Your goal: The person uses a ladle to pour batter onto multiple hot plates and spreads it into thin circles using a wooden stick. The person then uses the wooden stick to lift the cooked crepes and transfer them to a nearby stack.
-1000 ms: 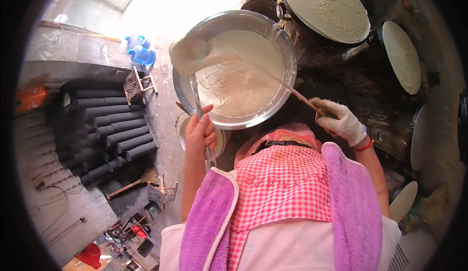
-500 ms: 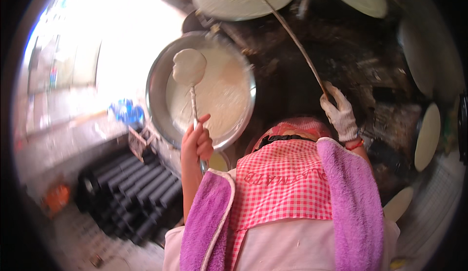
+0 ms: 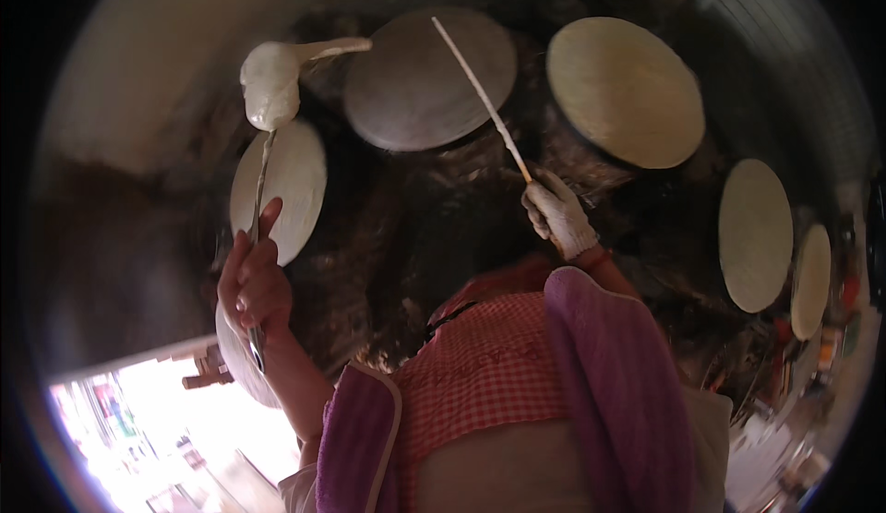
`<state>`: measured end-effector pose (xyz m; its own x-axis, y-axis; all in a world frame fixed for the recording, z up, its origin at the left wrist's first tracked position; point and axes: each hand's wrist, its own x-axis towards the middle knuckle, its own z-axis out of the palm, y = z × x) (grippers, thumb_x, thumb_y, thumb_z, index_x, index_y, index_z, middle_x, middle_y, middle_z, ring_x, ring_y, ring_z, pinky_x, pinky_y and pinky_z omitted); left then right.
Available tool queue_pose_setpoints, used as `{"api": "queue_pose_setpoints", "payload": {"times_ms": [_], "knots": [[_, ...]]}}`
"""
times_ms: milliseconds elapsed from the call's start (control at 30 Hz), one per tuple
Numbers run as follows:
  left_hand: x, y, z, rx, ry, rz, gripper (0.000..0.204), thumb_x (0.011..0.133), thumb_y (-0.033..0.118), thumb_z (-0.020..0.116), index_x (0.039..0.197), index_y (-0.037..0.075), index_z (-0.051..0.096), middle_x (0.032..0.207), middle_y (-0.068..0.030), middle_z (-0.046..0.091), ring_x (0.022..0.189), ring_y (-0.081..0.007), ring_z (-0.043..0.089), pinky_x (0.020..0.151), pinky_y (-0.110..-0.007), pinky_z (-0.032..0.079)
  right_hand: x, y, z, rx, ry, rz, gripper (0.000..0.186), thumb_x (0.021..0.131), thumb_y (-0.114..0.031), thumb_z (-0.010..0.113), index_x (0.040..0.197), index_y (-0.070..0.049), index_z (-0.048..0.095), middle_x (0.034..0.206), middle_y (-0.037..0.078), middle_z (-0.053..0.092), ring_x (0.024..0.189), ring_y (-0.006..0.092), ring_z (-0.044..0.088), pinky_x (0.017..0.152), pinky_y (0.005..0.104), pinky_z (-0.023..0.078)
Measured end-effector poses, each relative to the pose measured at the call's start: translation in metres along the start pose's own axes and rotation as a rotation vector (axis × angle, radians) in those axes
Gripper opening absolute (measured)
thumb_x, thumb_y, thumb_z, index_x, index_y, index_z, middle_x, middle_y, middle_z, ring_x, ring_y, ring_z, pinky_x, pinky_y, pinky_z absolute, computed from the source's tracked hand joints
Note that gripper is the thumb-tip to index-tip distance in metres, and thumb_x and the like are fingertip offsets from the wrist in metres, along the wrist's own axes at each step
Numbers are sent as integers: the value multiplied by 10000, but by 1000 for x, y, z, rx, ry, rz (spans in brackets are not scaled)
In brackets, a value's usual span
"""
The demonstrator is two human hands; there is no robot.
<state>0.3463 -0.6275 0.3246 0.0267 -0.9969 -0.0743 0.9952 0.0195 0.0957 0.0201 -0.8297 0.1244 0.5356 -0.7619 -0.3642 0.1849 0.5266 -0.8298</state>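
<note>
My bare left hand [image 3: 254,287] is wrapped round the handle of a long ladle [image 3: 262,181] at the left. White batter [image 3: 271,84] thickly coats the ladle's bowl, and a pale strip of it stretches out to the right. My right hand [image 3: 558,213], in a white knitted glove, grips a thin stick [image 3: 481,98] whose far part is coated white. The stick's tip lies over a bare grey round griddle [image 3: 397,98] at the far middle. Below the ladle's bowl, partly behind its handle, is a griddle covered with a pale round sheet [image 3: 297,190].
More pale round sheets lie on griddles at the far right [image 3: 628,93], the right [image 3: 755,236] and the right edge [image 3: 811,282]. Another pale disc [image 3: 242,361] shows partly behind my left forearm. Dark, dirty surfaces lie between the griddles.
The view has swung round to the griddles; the batter basin and black cylinders have left it. The loaded ladle has come over beside the griddles. Both hands keep their hold.
</note>
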Motion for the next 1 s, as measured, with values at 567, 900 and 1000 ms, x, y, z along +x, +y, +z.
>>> {"api": "queue_pose_setpoints", "payload": {"times_ms": [567, 900, 1000], "knots": [[301, -52, -127, 988, 498, -56, 322, 948, 212, 613, 1197, 17, 555, 711, 5, 476, 509, -89, 438, 416, -241, 336, 52, 58, 17, -651, 560, -375, 471, 926, -216, 602, 1373, -91, 519, 928, 113, 628, 714, 262, 608, 632, 376, 482], [251, 46, -190, 1484, 503, 378, 486, 909, 22, 608, 1376, -9, 475, 721, 6, 499, 532, -61, 447, 457, -222, 351, 97, 5, 77, -975, 619, -520, 409, 919, -246, 616, 1322, -230, 548, 929, 185, 587, 821, 409, 627, 689, 456, 518], [206, 42, -167, 1367, 549, 346, 479, 914, 7, 581, 1378, -14, 465, 696, 10, 497, 499, -50, 422, 435, -206, 332, 90, -12, 83, -1309, 540, -256, 377, 912, -239, 627, 1283, -188, 578, 1013, 170, 604, 826, 392, 633, 690, 438, 525]]}}
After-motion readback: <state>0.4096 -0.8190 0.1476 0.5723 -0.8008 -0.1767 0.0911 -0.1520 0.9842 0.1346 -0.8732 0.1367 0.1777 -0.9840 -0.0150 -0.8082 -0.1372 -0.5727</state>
